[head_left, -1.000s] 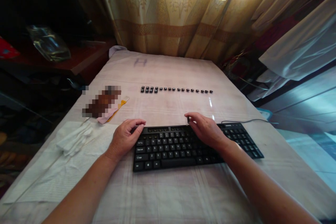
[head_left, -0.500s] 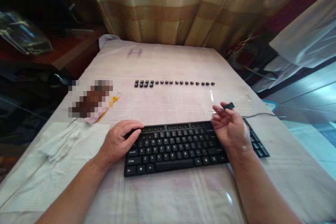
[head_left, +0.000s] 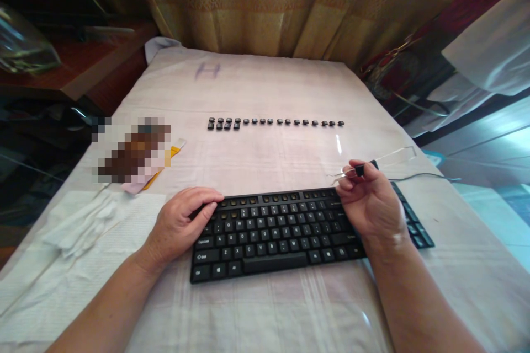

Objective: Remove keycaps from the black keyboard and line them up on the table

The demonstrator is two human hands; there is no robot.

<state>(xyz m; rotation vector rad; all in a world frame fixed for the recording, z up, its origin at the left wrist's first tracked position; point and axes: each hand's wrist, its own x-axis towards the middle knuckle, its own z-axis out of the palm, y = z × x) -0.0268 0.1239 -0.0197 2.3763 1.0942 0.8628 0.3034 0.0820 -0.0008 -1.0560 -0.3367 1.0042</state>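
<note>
A black keyboard lies on the cloth in front of me, with keycaps gone along its top row and at the left of the number row. My left hand is closed on its upper left corner, thumb on top. Above the keyboard's right part, my right hand pinches a wire keycap puller by its black middle. The puller's bent prongs point left and its wire loop sticks out to the right. Beyond the keyboard, removed keycaps stand in a line, doubled at the left end.
White tissue paper and a yellow-handled brush-like item lie at the left beside a blurred-out patch. A cable runs off to the right. Behind the table hangs a curtain; a wooden cabinet stands at the left.
The camera view has shifted slightly. My right hand, still gripping the keycap puller, has turned a little and moved slightly right. My left hand stays on the keyboard corner.
</note>
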